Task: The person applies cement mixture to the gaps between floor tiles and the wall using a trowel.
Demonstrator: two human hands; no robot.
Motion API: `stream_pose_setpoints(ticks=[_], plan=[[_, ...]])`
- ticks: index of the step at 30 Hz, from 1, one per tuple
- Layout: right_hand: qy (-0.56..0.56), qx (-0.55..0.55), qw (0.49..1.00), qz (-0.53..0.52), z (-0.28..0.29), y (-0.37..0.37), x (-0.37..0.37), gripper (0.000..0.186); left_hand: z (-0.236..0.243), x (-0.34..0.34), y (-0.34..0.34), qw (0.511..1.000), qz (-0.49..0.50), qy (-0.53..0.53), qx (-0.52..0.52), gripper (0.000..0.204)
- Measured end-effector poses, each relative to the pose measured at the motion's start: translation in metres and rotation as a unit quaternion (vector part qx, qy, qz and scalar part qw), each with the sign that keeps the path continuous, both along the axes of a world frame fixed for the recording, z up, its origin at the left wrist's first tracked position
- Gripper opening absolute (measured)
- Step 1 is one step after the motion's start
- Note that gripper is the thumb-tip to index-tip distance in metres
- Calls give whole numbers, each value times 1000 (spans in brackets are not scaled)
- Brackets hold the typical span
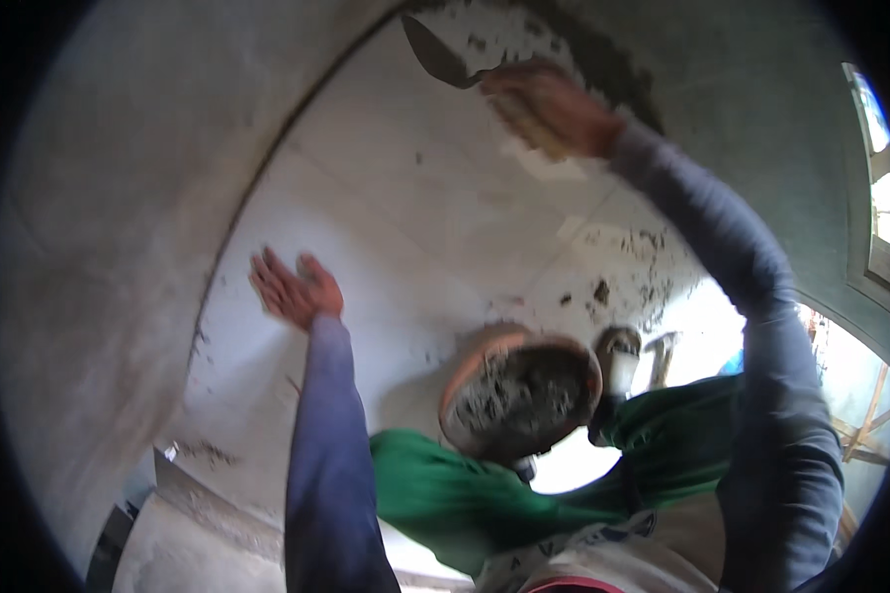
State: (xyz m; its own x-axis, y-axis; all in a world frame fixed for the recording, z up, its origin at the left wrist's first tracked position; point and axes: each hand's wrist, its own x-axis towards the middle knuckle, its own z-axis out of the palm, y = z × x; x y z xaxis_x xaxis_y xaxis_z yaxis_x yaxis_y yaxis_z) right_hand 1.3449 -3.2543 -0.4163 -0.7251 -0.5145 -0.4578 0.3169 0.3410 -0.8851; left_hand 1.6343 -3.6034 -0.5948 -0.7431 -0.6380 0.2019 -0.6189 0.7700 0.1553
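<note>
My right hand [554, 109], blurred by motion, grips a metal trowel [437, 54] near the far edge of the white tiled floor [405, 208], beside a dark mortar band [613, 59]. A yellowish area under its fingers is too smeared to make out. My left hand [297, 287] is open, fingers spread over the tiles near the left wall, holding nothing. Between my green-trousered legs sits a round orange-brown basin [593, 385] with wet grey mortar in it.
A plastered wall [99, 247] curves along the left, and a grey wall [771, 168] stands on the right with a bright window opening [885, 188]. Dark mortar splatters [603, 292] lie on the tiles. A concrete step [198, 553] is at the lower left.
</note>
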Motion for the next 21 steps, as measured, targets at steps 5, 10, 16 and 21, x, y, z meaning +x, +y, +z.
stream_pose_setpoints(ticks=[5,10,16,21], plan=[[58,168,926,333,107,49,91,26,-11,-1,6,999,36,-16,13,71],[232,138,843,465,164,75,192,6,-8,-11,0,1000,4,31,2,71],[444,322,609,573,112,65,288,15,-25,16,9,997,-7,69,30,65],[311,180,743,564,55,59,295,20,-28,63,14,998,-67,20,5,64]])
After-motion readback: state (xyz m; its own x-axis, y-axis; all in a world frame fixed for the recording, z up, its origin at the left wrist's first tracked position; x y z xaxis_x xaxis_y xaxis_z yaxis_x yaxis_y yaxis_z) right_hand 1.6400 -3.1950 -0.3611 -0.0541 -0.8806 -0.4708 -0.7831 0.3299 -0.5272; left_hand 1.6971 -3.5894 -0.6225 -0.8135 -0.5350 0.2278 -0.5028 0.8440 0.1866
